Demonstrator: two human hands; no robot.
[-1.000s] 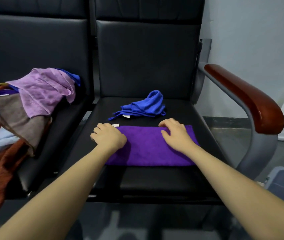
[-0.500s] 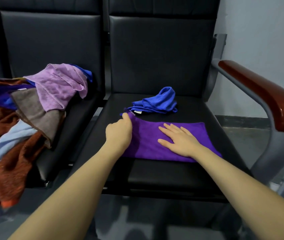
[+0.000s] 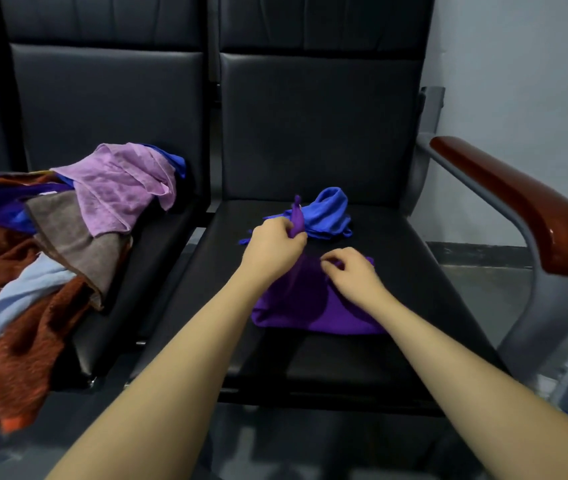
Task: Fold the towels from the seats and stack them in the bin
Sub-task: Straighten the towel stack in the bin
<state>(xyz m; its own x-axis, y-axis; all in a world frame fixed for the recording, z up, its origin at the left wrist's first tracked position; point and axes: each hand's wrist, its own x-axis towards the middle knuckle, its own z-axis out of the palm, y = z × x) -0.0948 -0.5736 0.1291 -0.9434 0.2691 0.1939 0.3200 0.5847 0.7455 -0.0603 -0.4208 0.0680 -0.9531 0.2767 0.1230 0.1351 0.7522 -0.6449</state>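
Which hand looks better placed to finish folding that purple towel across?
Probably the left hand: it grips the lifted corner of the purple towel, ready to carry it over. The right hand pinches the far edge.

Black seats (image 3: 327, 358), pale wall (image 3: 517, 64)

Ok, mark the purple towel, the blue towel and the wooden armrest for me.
purple towel (image 3: 296, 306): head view, flat front part on the seat.
blue towel (image 3: 327, 213): head view, middle of the bunched cloth.
wooden armrest (image 3: 517, 206): head view, top of the red-brown pad.
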